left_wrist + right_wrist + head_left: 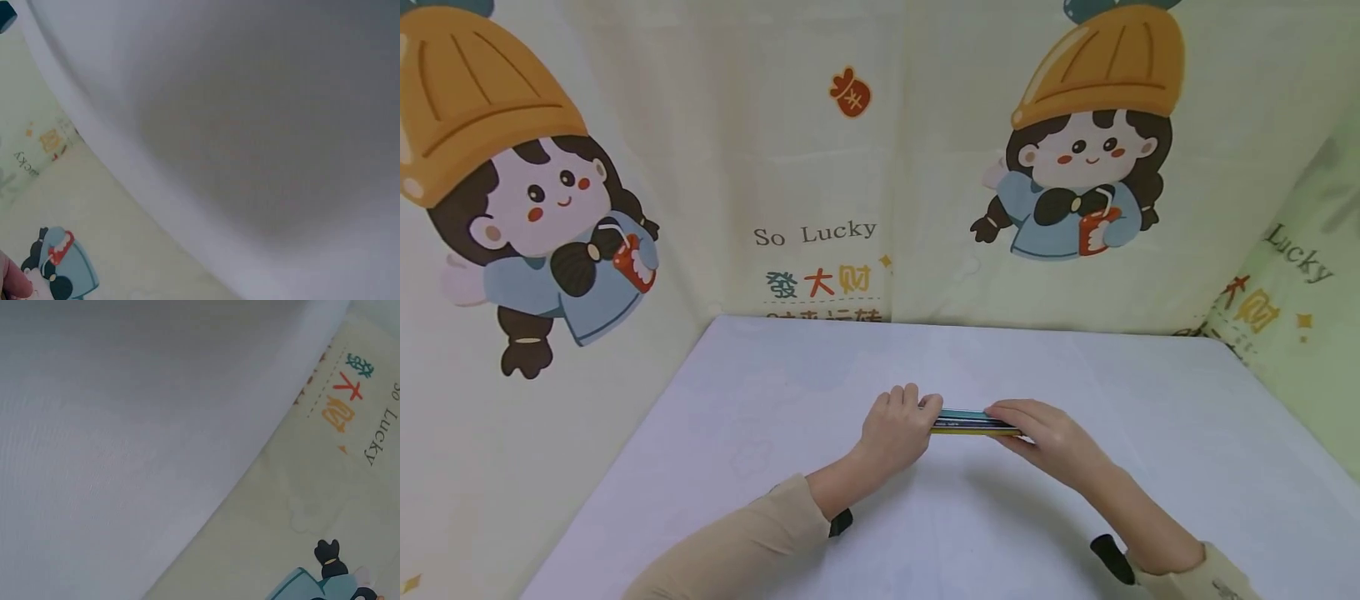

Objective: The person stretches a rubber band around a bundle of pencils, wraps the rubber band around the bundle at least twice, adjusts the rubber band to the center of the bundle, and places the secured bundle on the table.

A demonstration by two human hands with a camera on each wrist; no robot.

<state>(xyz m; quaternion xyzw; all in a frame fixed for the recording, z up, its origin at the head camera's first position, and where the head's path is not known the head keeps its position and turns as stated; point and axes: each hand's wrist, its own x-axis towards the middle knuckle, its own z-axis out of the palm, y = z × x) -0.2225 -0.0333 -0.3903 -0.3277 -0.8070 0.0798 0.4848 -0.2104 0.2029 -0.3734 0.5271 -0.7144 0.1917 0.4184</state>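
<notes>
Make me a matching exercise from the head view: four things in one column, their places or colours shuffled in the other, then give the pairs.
Column one
1. Left hand
2. Layered bundle
3. "So Lucky" lettering
4. Right hand

Column two
A. Printed on the pale backdrop
B. Holding the end toward the right of the picture
C. Holding the end toward the left of the picture
D. Teal along the top, yellow along the bottom

Right pairs
1-C; 2-D; 3-A; 4-B
</notes>
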